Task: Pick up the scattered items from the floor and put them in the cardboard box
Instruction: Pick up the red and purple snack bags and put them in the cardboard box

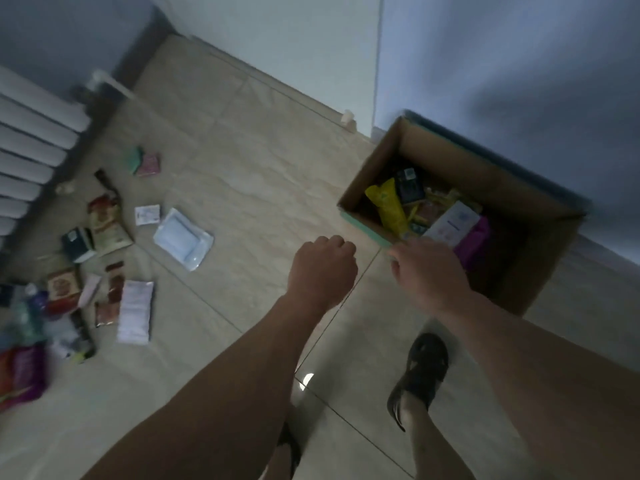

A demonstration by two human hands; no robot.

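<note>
**Both hands empty beside the box, items spread over the floor**

The left hand [322, 268] is seen curled into a loose fist over the tiled floor [242, 188], with nothing held in it. The right hand [427, 268] is held at the near corner of the cardboard box [540, 271]; its fingers are bent downward, and whether anything is pinched cannot be told through the blur. The box is stood open against the wall [502, 64], and a yellow packet [389, 206], a white carton [453, 223] and a purple packet [474, 240] are seen inside it. The scattered items are left near the floor's left edge, by a radiator [31, 150]: a clear blue pouch [183, 239], a white pack [135, 311] and a brown bag [107, 223] among them. A dark sandal [420, 370] is planted on the tiles.
</note>
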